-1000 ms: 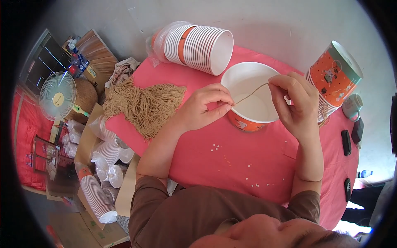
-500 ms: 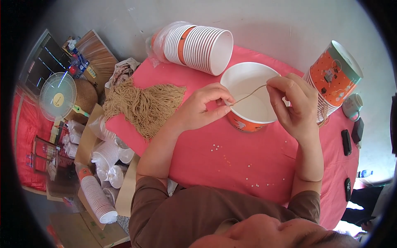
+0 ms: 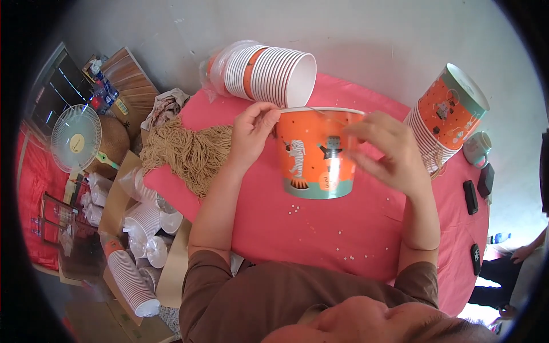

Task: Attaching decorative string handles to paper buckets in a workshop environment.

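An orange paper bucket with a green base band and cartoon figures is tipped so its printed side faces me. My left hand is closed on its rim at the upper left, thumb and fingers pinching the edge. At the bucket's right side, my right hand is smeared by motion, and I cannot make out whether its fingers hold anything. A thin cord, faint and blurred, arches near the rim toward those fingers. Left of the bucket lies a heap of tan cords.
Nested buckets, partly in clear plastic, lie at the back. Another bucket stack leans at the right, beside a mug and small black objects. White dots lie on the pink cloth. A carton of wrapped cups stands left.
The bucket has turned from showing its inside to showing its printed side. My left hand has moved left and up from the cord to the rim. My right hand has lowered slightly.
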Demonstrator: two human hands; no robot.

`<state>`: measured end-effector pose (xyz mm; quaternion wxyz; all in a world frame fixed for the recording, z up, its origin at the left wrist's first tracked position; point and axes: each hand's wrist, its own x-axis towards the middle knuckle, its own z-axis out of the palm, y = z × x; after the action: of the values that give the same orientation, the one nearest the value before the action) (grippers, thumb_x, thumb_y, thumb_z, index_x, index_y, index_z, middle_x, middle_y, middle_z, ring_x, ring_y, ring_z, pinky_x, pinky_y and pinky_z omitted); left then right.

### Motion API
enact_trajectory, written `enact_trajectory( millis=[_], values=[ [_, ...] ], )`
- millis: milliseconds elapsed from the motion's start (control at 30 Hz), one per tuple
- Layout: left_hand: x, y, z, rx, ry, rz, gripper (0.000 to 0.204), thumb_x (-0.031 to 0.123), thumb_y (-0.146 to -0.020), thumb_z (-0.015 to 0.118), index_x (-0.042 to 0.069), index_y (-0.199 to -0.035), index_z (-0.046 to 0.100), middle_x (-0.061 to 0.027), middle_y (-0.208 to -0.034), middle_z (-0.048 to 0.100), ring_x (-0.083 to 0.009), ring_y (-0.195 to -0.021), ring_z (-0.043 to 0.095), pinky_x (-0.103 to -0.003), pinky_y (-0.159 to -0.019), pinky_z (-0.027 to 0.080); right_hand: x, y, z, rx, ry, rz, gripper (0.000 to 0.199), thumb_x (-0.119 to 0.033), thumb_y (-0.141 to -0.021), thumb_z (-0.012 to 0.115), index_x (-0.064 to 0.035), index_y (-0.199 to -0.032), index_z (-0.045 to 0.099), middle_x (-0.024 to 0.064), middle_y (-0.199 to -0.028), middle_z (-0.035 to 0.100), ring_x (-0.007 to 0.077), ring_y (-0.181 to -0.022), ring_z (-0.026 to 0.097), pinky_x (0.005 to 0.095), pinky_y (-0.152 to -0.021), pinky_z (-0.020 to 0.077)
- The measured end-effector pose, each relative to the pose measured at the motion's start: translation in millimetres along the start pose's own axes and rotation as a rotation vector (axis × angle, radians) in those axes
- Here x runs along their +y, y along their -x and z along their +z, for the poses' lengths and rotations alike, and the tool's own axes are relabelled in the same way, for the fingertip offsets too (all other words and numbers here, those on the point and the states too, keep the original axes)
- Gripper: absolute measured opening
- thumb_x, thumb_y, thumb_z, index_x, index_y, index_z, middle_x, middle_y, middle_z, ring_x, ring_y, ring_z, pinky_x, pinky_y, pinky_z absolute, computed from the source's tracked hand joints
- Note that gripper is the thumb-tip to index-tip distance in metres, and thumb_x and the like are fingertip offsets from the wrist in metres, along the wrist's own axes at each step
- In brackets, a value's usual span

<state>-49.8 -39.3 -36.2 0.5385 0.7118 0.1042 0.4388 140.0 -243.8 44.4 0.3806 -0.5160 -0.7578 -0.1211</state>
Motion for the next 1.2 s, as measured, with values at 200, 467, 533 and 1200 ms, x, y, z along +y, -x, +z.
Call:
enact_trajectory(
  millis=[200,467,533,1200],
  values=[
    [-4,-1,4,0.211,-0.083,-0.115,0.028,0.029,-0.099,0.062,0.000,-0.099,0.065,0.0027,-0.071,0.059,-0.0040,-0.057,0.051,-0.022,-0.049,0.040,-22,-6,12,-0.177,0.031,-0.077,0.064,-0.031,-0.061,0.087,-0.0056,-0.115,0.063,0.0129,-0.104,0.056,0.0315,-0.091,0.059,0.0418,-0.077,0.0501],
    [-23,-9,-6,0.190,0.012,-0.180,0.027,0.027,-0.100,0.059,0.001,-0.103,0.066,0.0015,-0.072,0.060,-0.0055,-0.057,0.053,-0.022,-0.049,0.041,-21,-14,14,-0.266,0.137,-0.055,0.061,-0.029,-0.063,0.086,-0.0071,-0.114,0.060,0.0124,-0.108,0.054,0.0315,-0.098,0.059,0.0423,-0.080,0.0496],
    [-23,-11,-3,0.200,0.076,-0.195,0.027,0.026,-0.101,0.058,0.001,-0.106,0.065,0.0006,-0.075,0.061,-0.0060,-0.059,0.054,-0.022,-0.050,0.043,-11,-19,4,-0.173,0.108,-0.035,0.053,-0.020,-0.069,0.082,-0.0048,-0.115,0.061,0.0154,-0.108,0.056,0.0342,-0.096,0.060,0.0404,-0.081,0.0515],
    [-46,-7,-4,0.051,-0.199,-0.080,0.013,0.007,-0.095,0.060,0.002,-0.106,0.066,-0.0024,-0.111,0.060,-0.0098,-0.088,0.059,-0.024,-0.068,0.054,147,13,-283,0.190,0.193,1.140,0.073,-0.075,-0.083,0.052,-0.0041,-0.095,0.058,0.0069,-0.068,0.056,0.0148,-0.056,0.060,0.0302,-0.048,0.0548]
  ],
)
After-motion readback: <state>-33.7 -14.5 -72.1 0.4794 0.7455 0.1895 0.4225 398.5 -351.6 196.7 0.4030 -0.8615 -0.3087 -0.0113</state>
